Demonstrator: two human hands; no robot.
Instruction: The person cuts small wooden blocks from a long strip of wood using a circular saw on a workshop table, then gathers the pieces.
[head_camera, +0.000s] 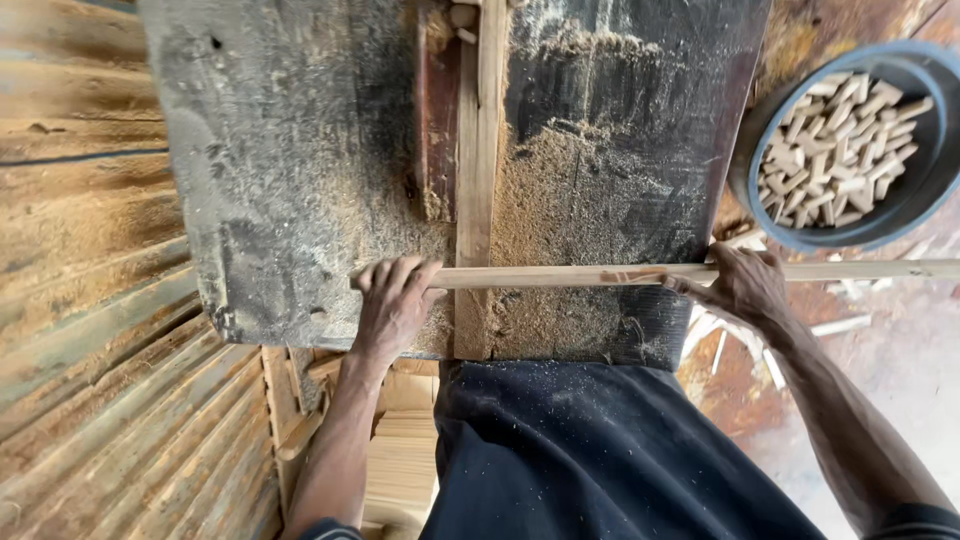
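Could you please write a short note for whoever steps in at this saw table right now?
Left hand: pressing the near end of the long wooden strip onto the table.
Right hand: gripping the same strip further along, past the table's edge.
The strip lies across the upright wooden guide, amid sawdust.
Done: the blue bucket at right holds many short cut pieces.
Left: this strip is uncut.

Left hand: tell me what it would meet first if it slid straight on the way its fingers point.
The left hand points up the picture, across the table. Only bare, dusty tabletop lies ahead; the way looks free up to the frame edge, though depth is unclear.
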